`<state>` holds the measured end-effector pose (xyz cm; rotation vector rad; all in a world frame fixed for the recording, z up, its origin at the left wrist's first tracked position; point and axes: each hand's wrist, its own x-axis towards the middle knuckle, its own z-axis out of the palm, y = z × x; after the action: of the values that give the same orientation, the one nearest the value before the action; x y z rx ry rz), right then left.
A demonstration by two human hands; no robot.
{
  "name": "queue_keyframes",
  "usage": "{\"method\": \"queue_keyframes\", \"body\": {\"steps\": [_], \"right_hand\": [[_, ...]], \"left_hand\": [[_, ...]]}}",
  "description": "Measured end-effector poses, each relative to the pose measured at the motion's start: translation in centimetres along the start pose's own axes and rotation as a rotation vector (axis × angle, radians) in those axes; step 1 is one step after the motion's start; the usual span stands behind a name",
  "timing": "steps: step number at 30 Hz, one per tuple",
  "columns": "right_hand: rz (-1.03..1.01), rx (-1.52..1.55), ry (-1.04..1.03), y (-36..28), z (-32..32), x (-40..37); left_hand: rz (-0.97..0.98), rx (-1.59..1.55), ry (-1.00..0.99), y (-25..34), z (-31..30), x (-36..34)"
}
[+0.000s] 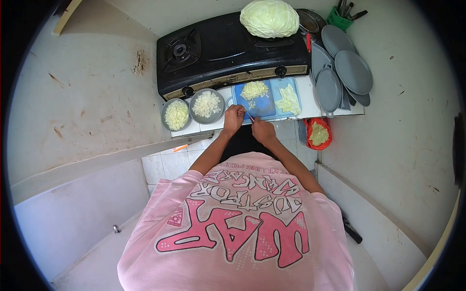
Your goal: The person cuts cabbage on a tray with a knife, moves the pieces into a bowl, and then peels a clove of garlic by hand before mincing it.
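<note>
My right hand is closed around a small knife, whose blade points up and left toward my other hand. My left hand is closed beside the blade, fingers pressed together; what they pinch is too small to make out. Both hands are at the near edge of a blue cutting board. On the board lie a pile of chopped cabbage and, to its right, a pale cabbage leaf. Left of the board stand a grey bowl of white chopped pieces and another bowl of chopped cabbage.
A black gas stove spans the back, with a cabbage head on its right side. Grey plates are stacked at right, below a green utensil basket. A red bag with pale scraps hangs below the counter's right edge.
</note>
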<state>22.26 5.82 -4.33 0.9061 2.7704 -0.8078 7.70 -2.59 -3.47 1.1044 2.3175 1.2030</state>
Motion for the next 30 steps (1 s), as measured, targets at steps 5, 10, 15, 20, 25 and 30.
{"method": "queue_keyframes", "body": {"steps": [5,10,15,20,25,30], "right_hand": [[-0.015,-0.014,-0.022,0.7,-0.9,-1.4],[0.027,0.006,-0.003,1.1,-0.7,-0.7],[-0.013,0.014,-0.022,0.9,-1.2,-1.1],[-0.015,0.015,-0.044,0.5,-1.7,-1.5],[-0.016,0.015,-0.024,0.3,-1.5,-1.2],[-0.025,0.008,-0.007,0.1,-1.2,-1.2]], "left_hand": [[-0.012,-0.066,0.026,-0.5,0.4,-0.2],[-0.034,-0.056,0.025,0.0,0.3,-0.3],[-0.018,-0.035,0.019,-0.1,0.3,-0.4],[-0.003,-0.061,0.01,-0.4,0.4,-0.3],[0.011,-0.041,-0.001,0.0,0.1,-0.3],[0.018,-0.007,0.004,0.6,-0.3,-0.3]]}}
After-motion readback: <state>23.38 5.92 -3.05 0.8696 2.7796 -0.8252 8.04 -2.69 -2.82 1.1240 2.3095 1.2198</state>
